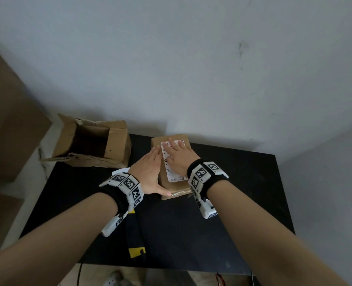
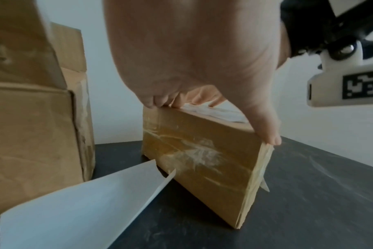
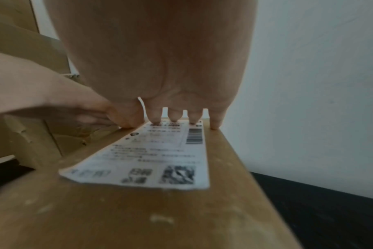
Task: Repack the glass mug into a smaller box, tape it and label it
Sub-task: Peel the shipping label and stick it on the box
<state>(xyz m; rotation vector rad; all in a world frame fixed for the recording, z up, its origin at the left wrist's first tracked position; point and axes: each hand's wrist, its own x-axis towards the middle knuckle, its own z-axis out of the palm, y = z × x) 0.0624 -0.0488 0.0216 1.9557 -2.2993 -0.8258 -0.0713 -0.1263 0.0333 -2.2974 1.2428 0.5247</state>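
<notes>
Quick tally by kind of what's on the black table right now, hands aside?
Cardboard boxes: 2 (small taped box, large open box)
Shipping labels: 1 (label on the small box)
Loose white paper sheets: 1 (backing sheet)
Black-and-yellow tools: 1 (tool)
Total: 5

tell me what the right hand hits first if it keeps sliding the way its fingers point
Probably nothing on the table: the right hand lies flat on the label, fingers aimed past the small box far edge toward the wall; depth is unclear.
</notes>
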